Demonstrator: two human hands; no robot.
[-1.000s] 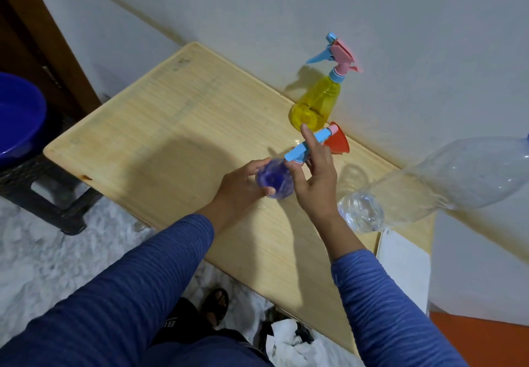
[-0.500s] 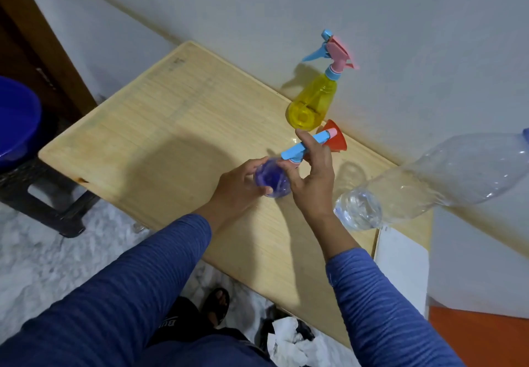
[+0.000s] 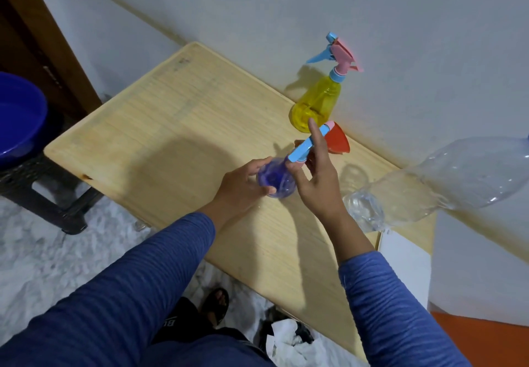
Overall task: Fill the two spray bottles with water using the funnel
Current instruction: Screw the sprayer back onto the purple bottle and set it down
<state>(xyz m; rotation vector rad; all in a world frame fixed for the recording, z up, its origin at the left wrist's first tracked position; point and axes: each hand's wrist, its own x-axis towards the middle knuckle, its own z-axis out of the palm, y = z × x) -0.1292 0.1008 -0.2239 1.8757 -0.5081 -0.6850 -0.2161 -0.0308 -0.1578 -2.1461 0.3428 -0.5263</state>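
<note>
A purple spray bottle (image 3: 275, 179) stands on the wooden table (image 3: 171, 126). My left hand (image 3: 243, 186) grips its body from the left. My right hand (image 3: 316, 175) pinches the blue and pink spray head (image 3: 307, 146) at the bottle's neck, index finger raised along it. A yellow spray bottle (image 3: 317, 103) with a pink and blue head stands upright by the wall behind. The red funnel (image 3: 337, 140) lies on its side just behind my right hand. A large clear plastic water bottle (image 3: 446, 183) stands to the right.
A blue basin (image 3: 20, 115) sits on a dark stool (image 3: 43, 195) left of the table. A white panel (image 3: 406, 266) stands off the table's right end. White crumpled paper (image 3: 286, 341) and a sandalled foot lie on the floor below.
My right hand's fingers have shifted on the spray head, the index finger again raised. Both hands stay on the purple bottle, which has not moved across the table.
</note>
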